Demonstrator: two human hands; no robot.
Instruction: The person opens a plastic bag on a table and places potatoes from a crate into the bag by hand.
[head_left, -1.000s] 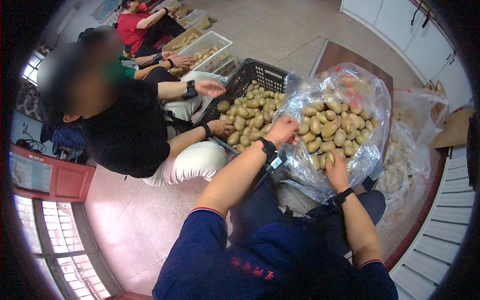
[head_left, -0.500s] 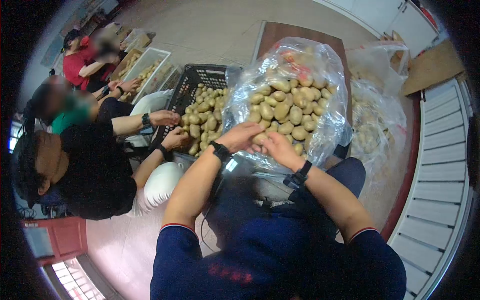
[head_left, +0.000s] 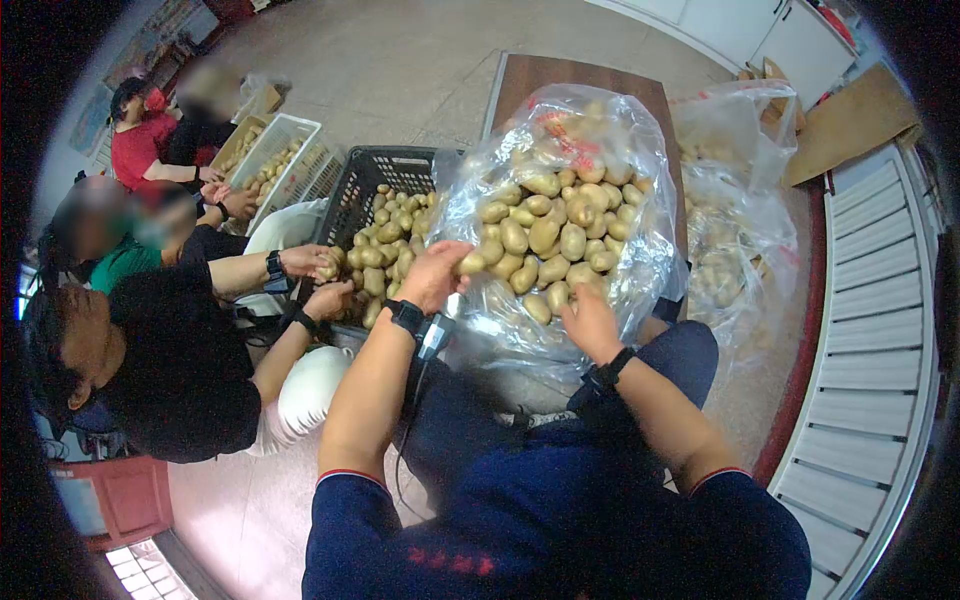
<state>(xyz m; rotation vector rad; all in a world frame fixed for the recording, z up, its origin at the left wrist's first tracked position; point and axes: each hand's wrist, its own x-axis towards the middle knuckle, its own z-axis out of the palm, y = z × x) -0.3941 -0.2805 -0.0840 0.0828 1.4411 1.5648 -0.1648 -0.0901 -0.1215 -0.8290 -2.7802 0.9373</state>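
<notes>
Pale floor out back, open bag heaped with potatoes, and a crate left of the bag with more. Left hand pinches one potato at the bag's left edge; right hand touches the near ones, can't tell if it's gripping. I'd grip lightly, picking off the top.
</notes>
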